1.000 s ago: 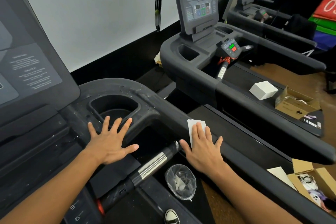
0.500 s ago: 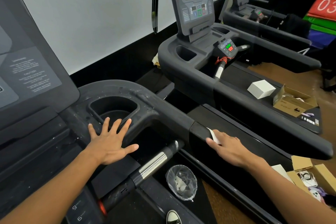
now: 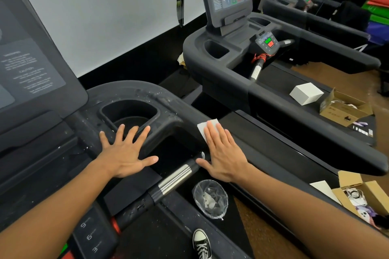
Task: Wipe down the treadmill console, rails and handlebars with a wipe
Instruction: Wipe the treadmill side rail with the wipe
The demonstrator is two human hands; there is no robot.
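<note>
Cup holder (image 3: 130, 114) in the console looks bare; the clear plastic cup (image 3: 211, 198) below holds crumpled white scraps. Right hand (image 3: 224, 154) flat, fingers spread, presses the white wipe (image 3: 205, 127) onto the right rail (image 3: 294, 149), wipe peeking past the fingertips, pointing up the rail. Left hand (image 3: 126, 152) splayed open, holding nothing, beside the cup holder.

Floor (image 3: 273, 235): brown surface | lined bin (image 3: 210, 198) beside near treadmill | open cardboard box (image 3: 362, 197) at right | neighbouring treadmill deck (image 3: 280, 82): white box (image 3: 306, 93), cardboard box (image 3: 343, 109)
</note>
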